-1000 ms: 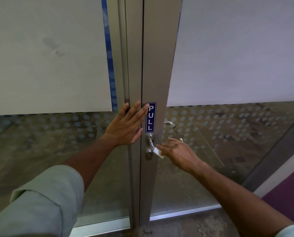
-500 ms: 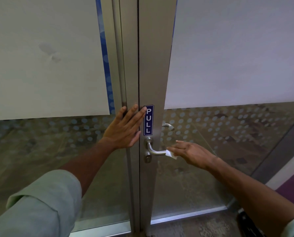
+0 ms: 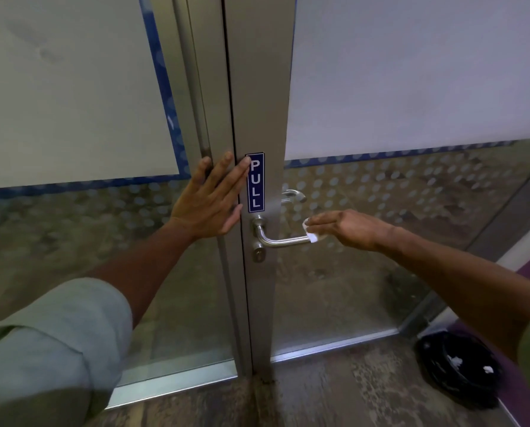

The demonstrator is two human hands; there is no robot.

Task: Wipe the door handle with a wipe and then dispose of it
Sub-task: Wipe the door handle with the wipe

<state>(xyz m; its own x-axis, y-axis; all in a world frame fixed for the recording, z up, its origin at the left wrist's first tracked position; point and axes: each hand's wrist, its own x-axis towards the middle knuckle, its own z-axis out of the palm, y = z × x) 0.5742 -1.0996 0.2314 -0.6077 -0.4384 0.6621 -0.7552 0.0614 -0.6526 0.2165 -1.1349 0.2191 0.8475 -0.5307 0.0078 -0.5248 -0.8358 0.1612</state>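
Right hand (image 3: pixel 350 228) has slid right along the brushed steel lever door handle (image 3: pixel 283 241), from the pivot end out to the free tip. Fingers are pinched on the small white folded wipe (image 3: pixel 310 234), pressed on the tip. The lever's long axis runs left-right, so the pivot rose lies left of the hand. Left hand (image 3: pixel 209 200) is flat and open on the grey aluminium door frame (image 3: pixel 259 87), holding nothing, beside the blue PULL sticker (image 3: pixel 255 182). Black lined waste bin (image 3: pixel 461 366) sits on the floor, low right and near; right hand is the closer one for disposal.
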